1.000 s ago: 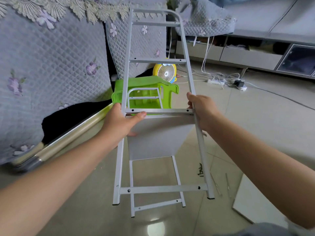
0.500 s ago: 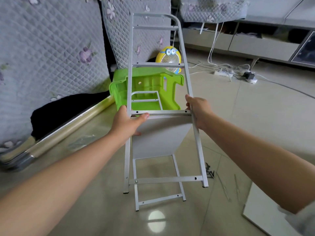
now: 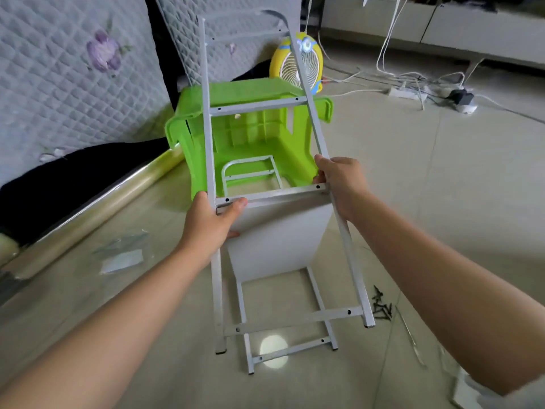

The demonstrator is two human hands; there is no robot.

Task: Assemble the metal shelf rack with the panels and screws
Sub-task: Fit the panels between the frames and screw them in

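Well, lots can go wrong while we hold the rack (image 3: pixel 210 160) up like this. Only one white panel (image 3: pixel 277 240) sits between its two side frames. The little holes in the cross bar (image 3: pixel 271 194) look open, with no screws in them. So we think the frames can twist apart, or the panel can slip out, if we tip the rack too far. It leans a bit toward one o'clock, and we cannot tell if both near feet touch the floor. If one does not, the rack can wobble and fall onto the stool.

The rack is thin, gray-white metal, like a small ladder. It stands in the middle of the tiled floor (image 3: pixel 442 202). The far frame (image 3: pixel 306 345) shows past the panel.

Our left hand (image 3: pixel 211 219) grips the left post, with the thumb along the cross bar. Our right hand (image 3: pixel 339 178) is wrapped around the right post at the bar's other end.

At twelve o'clock from the rack lies a green stool (image 3: pixel 250 134) on its side. A yellow fan (image 3: pixel 303 63) is just behind it. At four o'clock, dark screws (image 3: pixel 382 305) sit in a small pile near the right foot. At nine o'clock lies a clear plastic bag (image 3: pixel 121 255).
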